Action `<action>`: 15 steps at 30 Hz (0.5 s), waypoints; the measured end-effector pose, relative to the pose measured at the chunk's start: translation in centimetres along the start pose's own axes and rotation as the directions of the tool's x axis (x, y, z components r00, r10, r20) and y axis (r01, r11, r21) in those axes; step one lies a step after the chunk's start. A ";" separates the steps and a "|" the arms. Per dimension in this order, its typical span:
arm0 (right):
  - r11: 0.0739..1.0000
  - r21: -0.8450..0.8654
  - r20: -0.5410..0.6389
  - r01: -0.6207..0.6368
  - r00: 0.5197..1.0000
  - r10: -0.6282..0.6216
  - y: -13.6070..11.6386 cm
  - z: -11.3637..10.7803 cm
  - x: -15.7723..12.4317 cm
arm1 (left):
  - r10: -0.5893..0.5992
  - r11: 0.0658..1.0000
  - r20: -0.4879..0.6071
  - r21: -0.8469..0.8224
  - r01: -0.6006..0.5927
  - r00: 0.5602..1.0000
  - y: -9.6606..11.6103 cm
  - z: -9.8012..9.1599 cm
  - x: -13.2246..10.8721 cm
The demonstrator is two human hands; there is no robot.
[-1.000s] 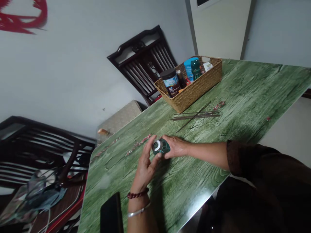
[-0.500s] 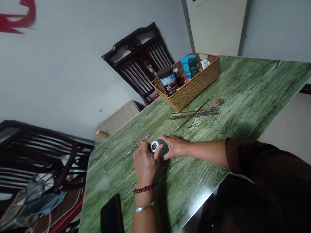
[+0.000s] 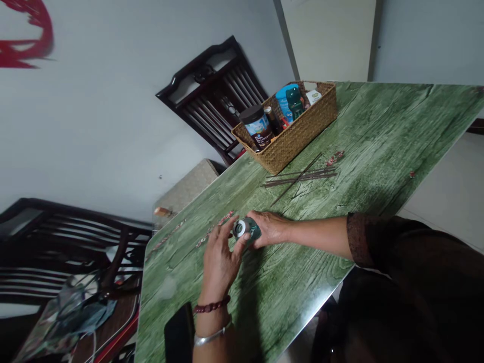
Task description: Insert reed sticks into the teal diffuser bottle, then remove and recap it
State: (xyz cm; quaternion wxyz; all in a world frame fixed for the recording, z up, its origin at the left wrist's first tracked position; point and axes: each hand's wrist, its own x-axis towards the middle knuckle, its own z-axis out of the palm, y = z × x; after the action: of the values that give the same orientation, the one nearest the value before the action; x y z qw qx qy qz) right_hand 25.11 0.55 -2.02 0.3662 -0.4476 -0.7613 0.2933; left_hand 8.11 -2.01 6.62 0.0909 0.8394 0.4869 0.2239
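Note:
A small teal glass bottle (image 3: 250, 229) with a white ring around its silver-grey end is held above the green table top, between both hands. My right hand (image 3: 270, 229) comes in from the right and cups the bottle's body. My left hand (image 3: 221, 257), with a dark bead bracelet and a silver bangle at the wrist, touches the ringed end with its fingertips. Part of the bottle is hidden by my fingers.
The green wood-grain table (image 3: 378, 136) holds a woven wicker basket (image 3: 298, 138) of jars and bottles, several thin dark sticks (image 3: 302, 176), and a black phone (image 3: 179, 334) near my left wrist. Dark wooden chairs (image 3: 212, 96) stand beyond the table edge.
My left-hand fingers have shifted on the bottle, leaving its white ring more exposed. The whole view has drifted slightly, and both hands still hold the bottle.

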 end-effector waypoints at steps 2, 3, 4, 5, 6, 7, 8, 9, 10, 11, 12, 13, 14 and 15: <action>1.000 -0.022 -0.016 -0.005 1.000 0.005 -0.2 -0.1 -0.1 | 0.015 1.000 -0.012 0.027 -0.014 1.000 0.2 0.5 0.2; 1.000 -0.031 -0.027 -0.001 1.000 0.000 -0.3 -0.2 -0.2 | 0.018 0.999 -0.016 0.036 -0.017 1.000 0.2 0.8 0.3; 0.999 -0.039 -0.039 0.006 0.999 -0.008 -0.5 -0.2 -0.3 | 0.011 0.999 -0.016 0.049 -0.010 1.000 0.2 0.9 0.3; 0.999 -0.044 -0.050 0.015 0.999 -0.017 -0.6 -0.3 -0.4 | -0.010 0.998 -0.017 0.065 0.011 1.000 0.1 1.1 0.3; 0.999 -0.047 -0.058 0.022 0.998 -0.025 -0.8 -0.4 -0.5 | -0.042 0.996 -0.022 0.077 0.044 0.999 0.0 1.2 0.3; 0.999 -0.047 -0.062 0.025 0.998 -0.028 -0.9 -0.5 -0.5 | -0.082 0.993 -0.034 0.080 0.084 0.996 -0.2 1.2 0.3; 0.999 -0.046 -0.064 0.025 0.998 -0.028 -1.0 -0.6 -0.6 | -0.120 0.990 -0.053 0.074 0.124 0.991 -0.4 1.2 0.3; 0.999 -0.043 -0.062 0.023 0.998 -0.026 -1.0 -0.6 -0.6 | -0.147 0.987 -0.076 0.057 0.151 0.986 -0.5 1.2 0.3; 0.999 -0.041 -0.059 0.019 0.998 -0.022 -1.1 -0.7 -0.6 | -0.157 0.986 -0.093 0.033 0.161 0.983 -0.7 1.1 0.3; 0.999 -0.041 -0.056 0.016 0.998 -0.018 -1.1 -0.7 -0.7 | -0.146 0.989 -0.100 0.009 0.148 0.984 -0.8 1.0 0.2; 0.999 -0.042 -0.053 0.015 0.998 -0.017 -1.0 -0.7 -0.6 | -0.118 0.993 -0.092 -0.010 0.117 0.989 -0.9 1.0 0.2; 0.999 -0.045 -0.050 0.015 0.999 -0.018 -1.0 -0.7 -0.6 | -0.083 0.997 -0.072 -0.017 0.082 0.994 -0.9 0.9 0.2; 0.999 -0.050 -0.048 0.016 0.999 -0.019 -1.0 -0.7 -0.6 | -0.052 0.999 -0.048 -0.017 0.051 0.998 -0.9 0.8 0.1; 0.998 -0.055 -0.048 0.016 0.999 -0.019 -0.9 -0.6 -0.6 | -0.031 0.999 -0.024 -0.012 0.031 0.999 -0.8 0.8 0.1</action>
State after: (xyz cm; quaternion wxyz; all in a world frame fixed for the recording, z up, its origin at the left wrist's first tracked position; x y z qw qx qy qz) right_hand 25.40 -0.30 -1.15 0.3748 -0.4578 -0.7638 0.2581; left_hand 7.86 -1.48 5.66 0.0933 0.8285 0.4995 0.2355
